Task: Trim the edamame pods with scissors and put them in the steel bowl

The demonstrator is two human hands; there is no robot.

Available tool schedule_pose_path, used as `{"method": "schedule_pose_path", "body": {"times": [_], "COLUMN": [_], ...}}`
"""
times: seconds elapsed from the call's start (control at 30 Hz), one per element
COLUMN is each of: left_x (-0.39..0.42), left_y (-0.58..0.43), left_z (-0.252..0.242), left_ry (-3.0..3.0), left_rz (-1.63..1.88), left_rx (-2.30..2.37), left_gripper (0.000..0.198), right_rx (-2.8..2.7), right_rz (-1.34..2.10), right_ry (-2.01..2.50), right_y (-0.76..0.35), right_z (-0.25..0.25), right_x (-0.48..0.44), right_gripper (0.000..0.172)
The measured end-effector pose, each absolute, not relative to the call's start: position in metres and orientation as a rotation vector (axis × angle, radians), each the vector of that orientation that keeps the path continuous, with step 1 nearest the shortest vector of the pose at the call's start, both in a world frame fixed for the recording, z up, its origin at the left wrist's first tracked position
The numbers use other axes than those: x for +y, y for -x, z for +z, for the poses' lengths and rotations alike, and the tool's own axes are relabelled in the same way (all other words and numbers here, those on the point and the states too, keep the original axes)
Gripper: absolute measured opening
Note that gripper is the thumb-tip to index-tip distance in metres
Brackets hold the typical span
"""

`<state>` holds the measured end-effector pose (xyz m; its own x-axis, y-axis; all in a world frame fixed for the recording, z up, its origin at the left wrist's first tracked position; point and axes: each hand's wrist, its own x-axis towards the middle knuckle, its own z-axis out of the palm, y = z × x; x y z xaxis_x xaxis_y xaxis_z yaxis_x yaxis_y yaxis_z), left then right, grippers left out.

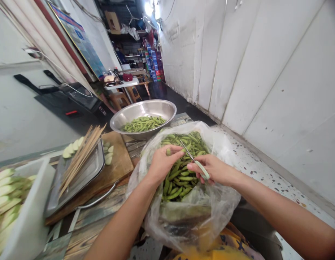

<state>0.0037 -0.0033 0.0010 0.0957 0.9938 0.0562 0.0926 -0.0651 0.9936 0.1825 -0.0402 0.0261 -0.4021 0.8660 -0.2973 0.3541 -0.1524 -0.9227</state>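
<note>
A clear plastic bag (227, 155) full of green edamame pods (181, 180) lies open in front of me. Over the pods, my left hand (163, 160) is closed, pinching a green edamame pod (183, 151) between thumb and fingers. My right hand (210, 168) grips scissors (202, 169) with pale green handles. Their slim blades point up and left, with the tips close to the pinched pod; whether they touch it I cannot tell. Beyond the bag, a wide steel bowl (117, 121) holds more pods.
To the left, wooden skewers (81, 159) lie across a metal tray (95, 169) on a wooden cutting board (121, 151). A white bin (34, 216) of pale sliced vegetables stands nearer. A curved metal handle (102, 198) lies by the board. A white wall (251, 72) runs along the right.
</note>
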Motion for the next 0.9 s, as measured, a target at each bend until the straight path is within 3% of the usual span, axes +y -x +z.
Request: {"method": "schedule_pose_path", "body": {"times": [0.2,0.47,0.9], "left_x": [-0.001,-0.001,-0.003], "left_y": [-0.002,-0.001,-0.001], "left_z": [0.0,0.009,0.004], "left_ry": [-1.307,-1.066,-1.343], "left_rz": [1.167,1.042,0.938], "left_rx": [1.19,0.98,1.016], "left_gripper": [0.028,0.029,0.027], "right_rx": [-1.485,-1.455,-1.711], "right_rz": [1.603,1.683,1.604], "right_ry": [1.458,1.237,1.316], "right_y": [-0.183,-0.194,-0.192], "right_z": [0.017,0.013,0.02], "right_x": [-0.04,-0.046,-0.045], "right_gripper": [0.047,0.046,0.045]}}
